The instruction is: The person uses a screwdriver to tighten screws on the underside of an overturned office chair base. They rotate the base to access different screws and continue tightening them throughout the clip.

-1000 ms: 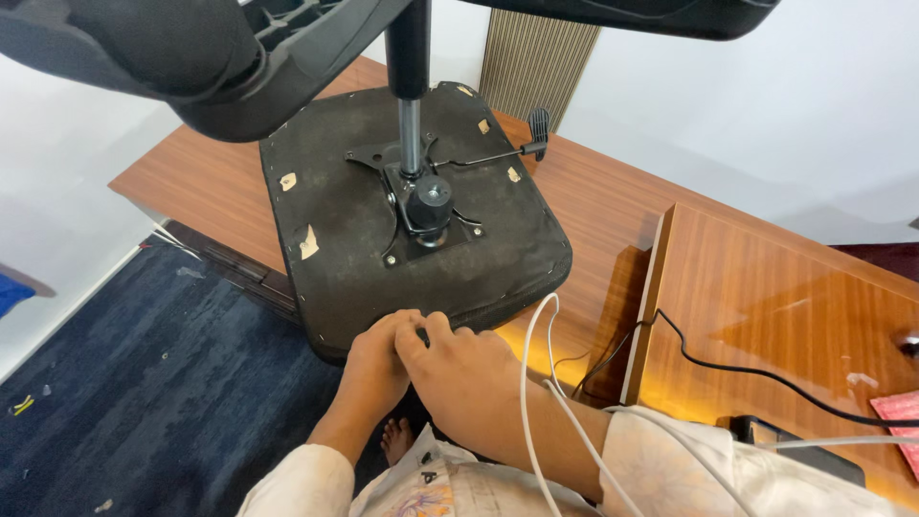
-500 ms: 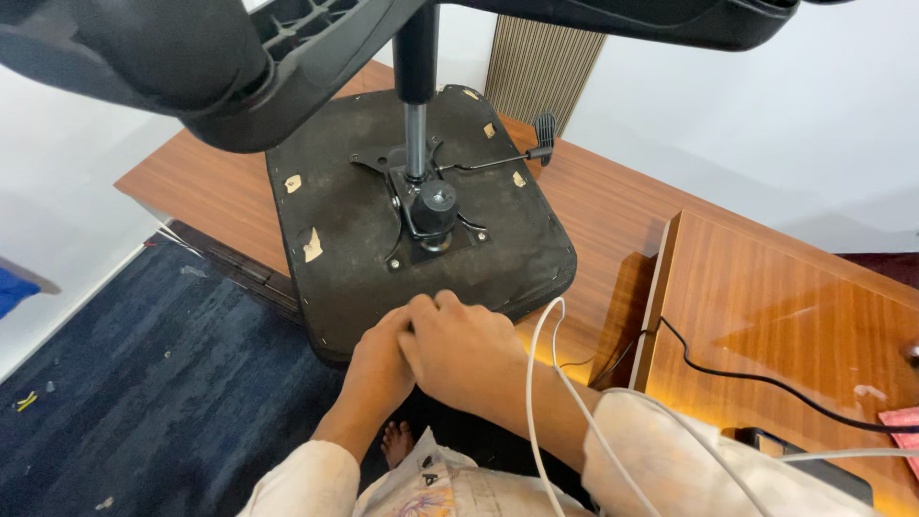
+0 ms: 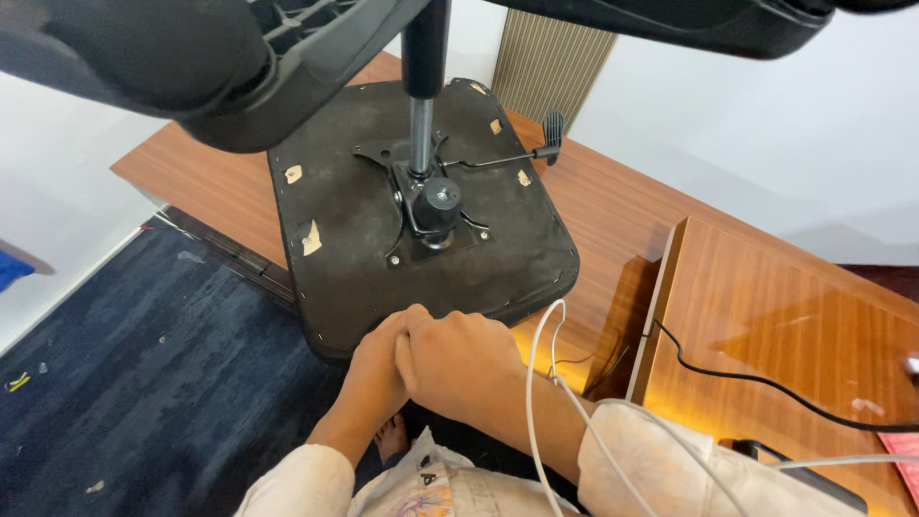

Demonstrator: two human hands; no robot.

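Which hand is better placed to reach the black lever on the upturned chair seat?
Right, probably. The lever sticks out on the seat's right side, and the right hand lies nearer that side; the left hand sits further left. Both rest at the seat's near edge.

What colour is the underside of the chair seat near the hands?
Black, with small pale torn patches; the chair seat shows best in the head view.

- Head camera looks steeply down from close above the clasped hands point(image 3: 436, 359).
- Beyond them lies the upturned chair seat point(image 3: 354, 249); chair base point(image 3: 191, 67), probably, looms nearest overhead.
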